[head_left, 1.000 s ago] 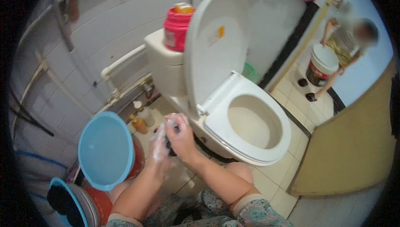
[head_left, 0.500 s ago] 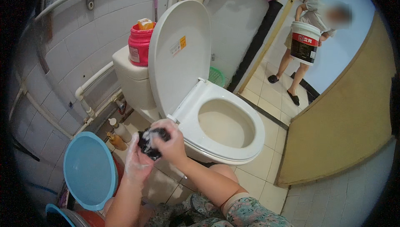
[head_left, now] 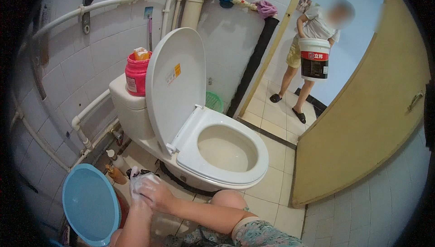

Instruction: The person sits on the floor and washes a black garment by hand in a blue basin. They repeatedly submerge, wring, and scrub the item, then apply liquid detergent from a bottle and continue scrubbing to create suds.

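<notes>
My left hand (head_left: pixel 136 184) and my right hand (head_left: pixel 157 195) are pressed together low in the view, both coated in white suds. Between them is a small soapy black cloth (head_left: pixel 146 171); only dark bits of it stick out past the fingers, and the rest is hidden. The right hand lies over the left, its fingers curled around it. Just beyond the hands, a brown pump bottle (head_left: pixel 116 174) and a white pump bottle (head_left: pixel 114 157) stand on the floor. Left of them is a light blue basin (head_left: pixel 89 204).
Ahead is a white toilet (head_left: pixel 226 149) with its lid (head_left: pixel 174 84) raised and a pink tub (head_left: pixel 136 75) on the tank. In the doorway a person (head_left: pixel 319 25) holds a white and black bucket (head_left: pixel 314 59). A yellowish door (head_left: pixel 349 124) stands ajar on the right.
My hands have come down and left, closing together over the black cloth, which showed more before. The view has tilted up. The person in the doorway still holds the bucket.
</notes>
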{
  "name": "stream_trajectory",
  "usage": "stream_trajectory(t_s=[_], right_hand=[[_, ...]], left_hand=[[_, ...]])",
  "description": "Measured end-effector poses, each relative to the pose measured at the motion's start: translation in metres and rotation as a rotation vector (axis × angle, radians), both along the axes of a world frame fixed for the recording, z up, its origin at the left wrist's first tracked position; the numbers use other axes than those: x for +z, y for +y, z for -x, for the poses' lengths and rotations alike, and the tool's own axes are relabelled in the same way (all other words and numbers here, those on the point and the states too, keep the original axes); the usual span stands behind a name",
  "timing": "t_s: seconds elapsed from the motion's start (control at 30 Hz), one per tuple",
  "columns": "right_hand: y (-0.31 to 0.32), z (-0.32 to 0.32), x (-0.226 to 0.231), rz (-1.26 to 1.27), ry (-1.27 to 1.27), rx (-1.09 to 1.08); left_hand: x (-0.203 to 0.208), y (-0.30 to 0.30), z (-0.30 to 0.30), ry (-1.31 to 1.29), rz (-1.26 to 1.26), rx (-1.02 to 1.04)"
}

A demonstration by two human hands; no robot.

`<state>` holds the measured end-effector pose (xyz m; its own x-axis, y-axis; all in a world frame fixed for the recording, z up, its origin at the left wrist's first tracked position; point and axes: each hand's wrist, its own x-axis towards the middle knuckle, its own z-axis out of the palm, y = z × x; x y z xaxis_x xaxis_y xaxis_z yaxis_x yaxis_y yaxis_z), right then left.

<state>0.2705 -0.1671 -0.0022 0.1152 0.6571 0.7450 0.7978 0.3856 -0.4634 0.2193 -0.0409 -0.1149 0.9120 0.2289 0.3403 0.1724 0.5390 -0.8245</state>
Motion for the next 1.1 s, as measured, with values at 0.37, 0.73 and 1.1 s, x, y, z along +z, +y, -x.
stream_trajectory(t_s=[0.37,0.73,1.1], right_hand=[[-0.005,-0.044,-0.005,0.219,1.014,0.112],[-0.024,-0.002,0.042,0.105,-0.095,-0.042],[-0.002,0.004,0.018,-0.079,0.041,-0.049]], left_hand=[[0.133,-0.053,-0.011,1.308,-1.018,0.457],[0.13,-0.049,-0.004,0.93,-1.187,0.245],[0.033,-0.035,-0.006,0.364,-0.969,0.315]])
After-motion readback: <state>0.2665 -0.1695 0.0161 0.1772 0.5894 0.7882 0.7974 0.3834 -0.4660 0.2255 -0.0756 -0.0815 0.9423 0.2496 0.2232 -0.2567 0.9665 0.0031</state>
